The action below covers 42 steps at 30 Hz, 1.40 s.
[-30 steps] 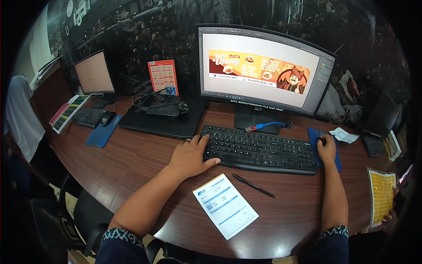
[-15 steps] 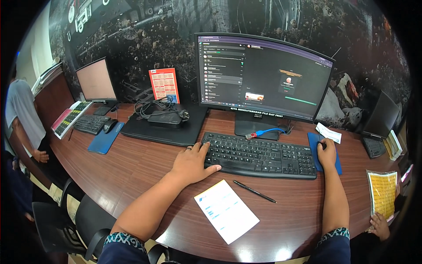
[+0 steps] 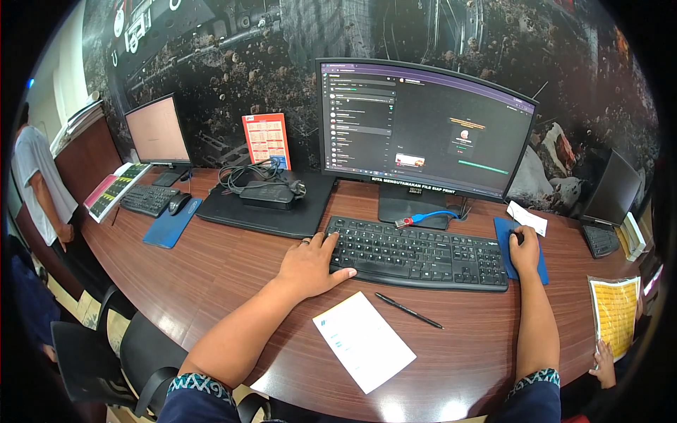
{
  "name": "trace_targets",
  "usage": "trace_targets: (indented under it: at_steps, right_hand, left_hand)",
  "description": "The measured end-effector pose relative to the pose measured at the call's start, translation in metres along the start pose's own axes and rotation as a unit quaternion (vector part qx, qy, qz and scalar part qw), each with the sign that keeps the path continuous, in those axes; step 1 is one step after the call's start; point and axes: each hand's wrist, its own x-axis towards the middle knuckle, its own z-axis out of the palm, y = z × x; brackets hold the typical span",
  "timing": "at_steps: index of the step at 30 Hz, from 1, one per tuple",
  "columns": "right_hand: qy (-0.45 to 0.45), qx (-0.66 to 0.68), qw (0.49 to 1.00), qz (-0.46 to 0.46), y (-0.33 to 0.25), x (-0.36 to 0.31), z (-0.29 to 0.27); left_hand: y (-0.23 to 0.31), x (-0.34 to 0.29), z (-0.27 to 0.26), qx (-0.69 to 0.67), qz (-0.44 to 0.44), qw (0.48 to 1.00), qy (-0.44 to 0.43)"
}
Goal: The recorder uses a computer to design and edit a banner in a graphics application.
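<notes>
My left hand (image 3: 305, 269) rests open at the left end of a black keyboard (image 3: 395, 254), its fingertips over the keys and its thumb spread toward the front edge. Over on the right, my right hand (image 3: 525, 255) is curled around a black computer mouse (image 3: 520, 238), most of which it covers. Beneath the mouse lies a blue mouse pad (image 3: 503, 233). A lit monitor (image 3: 430, 134) behind the keyboard shows a dark chat window with a list on its left side. In front of the keyboard are a white printed sheet (image 3: 365, 342) and a black pen (image 3: 409, 311).
A closed black laptop (image 3: 264, 215) bears a power adapter (image 3: 266, 194) with coiled cable. A blue cable (image 3: 431, 216) lies by the monitor stand. Farther left are a second monitor (image 3: 159, 132) and a standing person (image 3: 42, 169). Another person's hand (image 3: 604, 363) touches a yellow packet (image 3: 615, 310) at right.
The list on the monitor looks different, with a highlighted row near its top. The person at the left has shifted and turned. My hands have stayed nearly in place.
</notes>
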Motion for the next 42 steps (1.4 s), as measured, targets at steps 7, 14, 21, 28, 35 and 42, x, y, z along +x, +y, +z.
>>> trace_targets:
  at_steps: [7,14,21,28,35,42]
  right_hand:
    - [-0.038,-0.036,0.998,0.030,-0.0025,-0.0022,-0.0012]
    - [-0.043,-0.031,0.997,0.048,-0.0043,-0.0007,-0.0030]
    - [-0.053,-0.042,0.997,0.039,-0.0054,-0.0001,-0.0021]
    - [-0.060,-0.049,0.996,0.043,-0.0061,-0.0008,-0.0017]
    - [-0.059,-0.054,0.996,0.043,-0.0005,0.0002,-0.0007]
    - [-0.048,-0.054,0.997,0.037,0.0010,-0.0002,0.0020]
  left_hand:
    - [-0.0009,-0.0006,0.0013,0.007,0.000,1.000,-0.002]
    - [0.0012,0.0001,-0.0013,-0.009,-0.005,1.000,-0.003]
    - [-0.0007,0.0007,0.0010,-0.009,-0.003,1.000,0.004]
    - [-0.0017,-0.0007,0.0023,0.004,-0.001,1.000,0.003]
    - [0.0001,0.0007,-0.0009,-0.009,-0.013,1.000,-0.018]
    - [0.0004,0.0009,-0.0015,-0.002,-0.015,1.000,-0.017]
